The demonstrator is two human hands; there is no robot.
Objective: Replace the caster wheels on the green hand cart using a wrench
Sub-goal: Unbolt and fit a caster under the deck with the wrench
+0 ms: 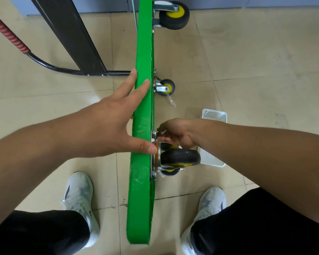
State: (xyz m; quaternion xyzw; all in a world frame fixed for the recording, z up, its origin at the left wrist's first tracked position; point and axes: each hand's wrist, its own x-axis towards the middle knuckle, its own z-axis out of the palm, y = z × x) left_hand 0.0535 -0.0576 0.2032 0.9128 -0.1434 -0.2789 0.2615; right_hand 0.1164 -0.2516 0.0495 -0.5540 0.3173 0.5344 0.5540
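The green hand cart (143, 57) stands on its edge, its deck running from near to far between my feet. My left hand (116, 122) lies spread over the deck's top edge, thumb pressed at the near caster's plate. That near caster wheel (180, 157), black with a yellow hub, sticks out to the right. My right hand (175, 132) reaches in above it, fingertips pinched at a bolt on its silver mounting plate (153, 137). No wrench is visible. A small caster (165, 87) and a big far wheel (174, 15) sit further along.
A white plastic basket (214, 117) stands on the tiled floor just right of the near caster. The cart's black handle with a red grip (9, 36) lies to the left, beside a dark panel (72, 34). My white shoes (79, 196) flank the deck.
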